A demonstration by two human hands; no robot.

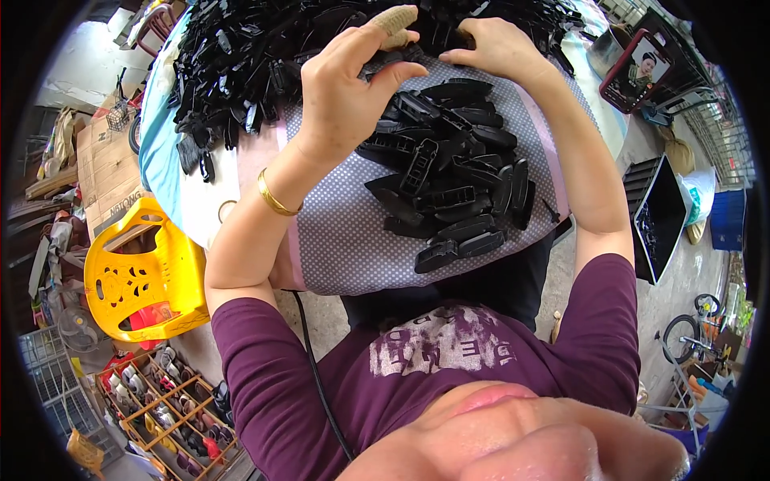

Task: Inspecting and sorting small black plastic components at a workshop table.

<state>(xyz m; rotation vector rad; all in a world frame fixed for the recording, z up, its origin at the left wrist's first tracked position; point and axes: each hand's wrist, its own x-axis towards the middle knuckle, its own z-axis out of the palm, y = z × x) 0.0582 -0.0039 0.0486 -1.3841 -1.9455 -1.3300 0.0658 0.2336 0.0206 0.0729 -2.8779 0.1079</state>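
My left hand (349,84) is raised at the near edge of a big heap of black plastic pieces (241,72). Tan finger covers (395,18) sit on its fingertips, and a black plastic piece (395,56) shows between thumb and fingers. To its right, my right hand (501,52) curls at the heap with thumb and forefinger bent inward; what they hold, if anything, blends into the black behind. Below both hands, a smaller pile of long, curved black pieces (453,172) lies on a grey dotted cloth (337,240) with pink edging.
A phone (639,72) with a lit screen stands at the right beside a metal container (607,52). At left is a yellow plastic chair (144,272), with a wooden rack (172,409) of shoes below. A black bin (659,216) stands on the floor at right.
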